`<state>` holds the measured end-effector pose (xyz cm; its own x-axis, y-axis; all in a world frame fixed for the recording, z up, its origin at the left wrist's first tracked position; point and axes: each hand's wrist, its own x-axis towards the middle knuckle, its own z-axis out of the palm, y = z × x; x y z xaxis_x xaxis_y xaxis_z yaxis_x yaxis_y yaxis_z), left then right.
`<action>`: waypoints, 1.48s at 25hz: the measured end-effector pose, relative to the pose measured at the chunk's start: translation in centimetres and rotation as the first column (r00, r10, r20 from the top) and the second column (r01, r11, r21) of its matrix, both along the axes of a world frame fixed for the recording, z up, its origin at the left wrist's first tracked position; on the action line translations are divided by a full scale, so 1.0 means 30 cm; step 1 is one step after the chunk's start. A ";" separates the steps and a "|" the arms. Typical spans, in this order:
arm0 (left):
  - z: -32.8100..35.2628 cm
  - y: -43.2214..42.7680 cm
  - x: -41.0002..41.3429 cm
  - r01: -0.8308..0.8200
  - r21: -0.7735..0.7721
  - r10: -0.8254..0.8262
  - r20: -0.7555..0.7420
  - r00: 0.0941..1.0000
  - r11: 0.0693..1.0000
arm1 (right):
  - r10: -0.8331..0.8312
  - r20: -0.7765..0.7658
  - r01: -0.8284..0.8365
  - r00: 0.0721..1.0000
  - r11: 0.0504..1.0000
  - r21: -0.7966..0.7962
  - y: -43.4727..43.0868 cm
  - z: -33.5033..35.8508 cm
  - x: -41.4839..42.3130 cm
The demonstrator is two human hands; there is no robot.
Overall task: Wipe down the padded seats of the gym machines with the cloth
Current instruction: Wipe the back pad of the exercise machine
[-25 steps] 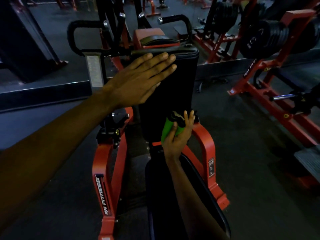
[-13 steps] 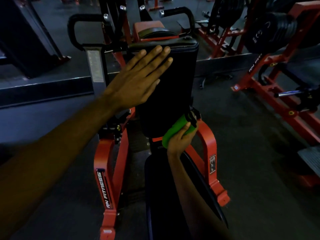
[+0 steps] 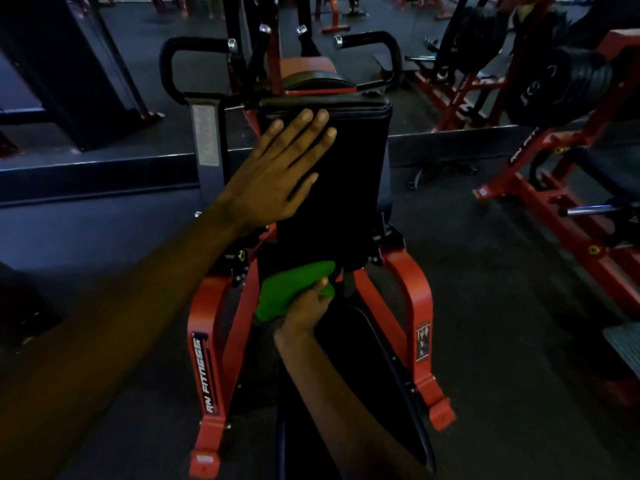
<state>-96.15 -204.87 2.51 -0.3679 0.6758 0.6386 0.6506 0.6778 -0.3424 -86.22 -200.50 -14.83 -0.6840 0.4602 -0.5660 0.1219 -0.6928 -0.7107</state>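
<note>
Your right forearm lies along the black seat pad (image 3: pixel 349 348). Your right hand (image 3: pixel 304 315) grips the green cloth (image 3: pixel 287 292), fingers curled round it. The cloth sits bunched at the junction of the seat pad and the upright back pad (image 3: pixel 353 181), against the back pad's lower end. Your left hand (image 3: pixel 277 181) lies flat on the back pad's upper left face, fingers straight and close together, fingertips just below the top edge. The red frame (image 3: pixel 412 292) flanks both pads. Behind the back pad rise the left handle (image 3: pixel 166 64) and the right handle (image 3: pixel 393 50), both black and curved. Stacked weight plates (image 3: pixel 571 84) hang on another red machine, far right.
</note>
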 end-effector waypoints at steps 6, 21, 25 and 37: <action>-0.158 -0.094 0.119 -0.153 0.393 0.058 0.242 0.968 0.907 | 0.100 -0.407 0.187 0.908 0.772 0.607 0.258 0.173 0.095; -0.655 0.061 0.322 -0.458 0.499 -0.011 0.684 0.729 0.736 | 0.688 0.102 0.651 0.718 -0.716 0.252 0.416 0.404 -0.246; -0.665 0.115 0.322 -0.509 0.522 -0.023 0.714 0.700 0.684 | 0.627 0.211 0.625 0.750 -0.776 0.086 0.305 0.438 -0.274; -0.701 0.168 0.370 -0.536 0.424 0.101 0.709 0.698 0.731 | 0.613 0.395 0.687 0.684 -0.724 -0.066 0.239 0.405 -0.300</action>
<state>-85.05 -199.83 -18.53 -0.9221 0.0253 0.3860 0.2540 0.7923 0.5547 -95.23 -193.32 -2.69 -0.2906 -0.9317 0.2178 -0.5669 0.3510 0.7453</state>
